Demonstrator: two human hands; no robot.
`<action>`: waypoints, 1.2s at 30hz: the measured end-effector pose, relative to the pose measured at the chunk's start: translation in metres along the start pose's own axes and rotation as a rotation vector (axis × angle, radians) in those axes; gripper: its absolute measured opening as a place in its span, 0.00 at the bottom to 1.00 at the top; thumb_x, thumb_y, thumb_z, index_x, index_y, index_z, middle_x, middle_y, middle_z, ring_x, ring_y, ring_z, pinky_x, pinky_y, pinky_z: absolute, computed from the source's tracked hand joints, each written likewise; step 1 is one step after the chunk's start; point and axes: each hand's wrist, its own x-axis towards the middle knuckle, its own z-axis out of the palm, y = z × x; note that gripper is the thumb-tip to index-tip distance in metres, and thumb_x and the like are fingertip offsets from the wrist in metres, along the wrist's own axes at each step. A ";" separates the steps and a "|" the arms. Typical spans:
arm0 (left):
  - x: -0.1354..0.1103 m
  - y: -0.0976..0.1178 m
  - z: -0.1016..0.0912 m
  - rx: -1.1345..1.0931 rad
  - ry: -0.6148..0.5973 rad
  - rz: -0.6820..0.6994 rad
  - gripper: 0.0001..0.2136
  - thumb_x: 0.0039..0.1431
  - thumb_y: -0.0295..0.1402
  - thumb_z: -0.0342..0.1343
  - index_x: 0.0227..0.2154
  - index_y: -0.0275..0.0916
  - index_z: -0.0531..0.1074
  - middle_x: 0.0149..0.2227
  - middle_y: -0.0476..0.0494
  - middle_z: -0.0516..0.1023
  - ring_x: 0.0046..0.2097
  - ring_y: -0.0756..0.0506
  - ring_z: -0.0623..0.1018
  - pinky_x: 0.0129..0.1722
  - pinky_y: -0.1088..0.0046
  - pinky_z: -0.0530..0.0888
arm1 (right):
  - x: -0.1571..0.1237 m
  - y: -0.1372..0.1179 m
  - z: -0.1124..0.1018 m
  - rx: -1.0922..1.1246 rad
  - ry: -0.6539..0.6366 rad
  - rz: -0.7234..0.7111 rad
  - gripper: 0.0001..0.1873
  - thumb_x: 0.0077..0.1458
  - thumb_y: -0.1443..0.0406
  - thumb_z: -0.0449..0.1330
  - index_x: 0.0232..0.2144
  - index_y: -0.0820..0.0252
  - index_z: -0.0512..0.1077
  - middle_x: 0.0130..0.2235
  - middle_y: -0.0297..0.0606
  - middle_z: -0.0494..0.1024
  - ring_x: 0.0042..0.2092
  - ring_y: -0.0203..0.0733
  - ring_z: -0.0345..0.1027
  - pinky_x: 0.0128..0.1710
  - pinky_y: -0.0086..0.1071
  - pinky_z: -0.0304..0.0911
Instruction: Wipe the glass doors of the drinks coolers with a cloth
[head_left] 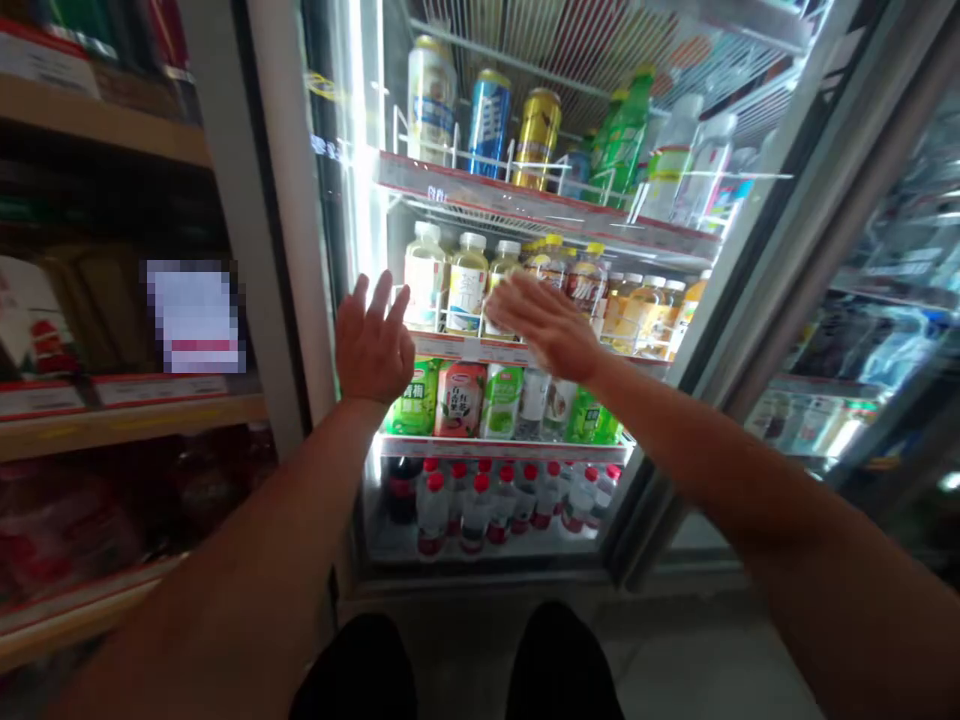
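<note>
The white-capped, pale-yellow plastic bottle with a white label [466,285] stands upright in the gap between your hands, its long axis running up and down. Closest to you, your left hand [373,345] is left of it and a little lower, fingers spread and pointing up, with nothing in its grasp. Your right hand [547,325] is to its right, fingers nearly straight, side by side, aimed leftward across the bottle's upright line; nothing shows in it, though its palm is turned from your view. Sideways, your right fingertips look the nearer to that bottle. How deep it lies beyond either hand, and whether a hand touches anything, you cannot tell.

Past your left fingertips is a similar white-capped bottle [426,262]; another pale-yellow bottle [504,260] is partly hidden by your right fingertips. Below your grip you have a green-labelled drink container [421,405] and a red-labelled drink container [460,400], with small clear plastic bottles with red caps [475,515] lower down. Above your hands stand a tall blue metal can [489,120] and a gold metal can [537,135].
</note>
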 end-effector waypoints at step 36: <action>-0.002 0.000 -0.001 -0.092 -0.089 -0.097 0.30 0.69 0.32 0.44 0.72 0.52 0.50 0.74 0.53 0.48 0.75 0.40 0.46 0.74 0.49 0.48 | -0.226 -0.185 0.115 0.135 -0.088 0.052 0.29 0.65 0.73 0.50 0.66 0.56 0.64 0.68 0.33 0.63 0.74 0.44 0.42 0.72 0.45 0.51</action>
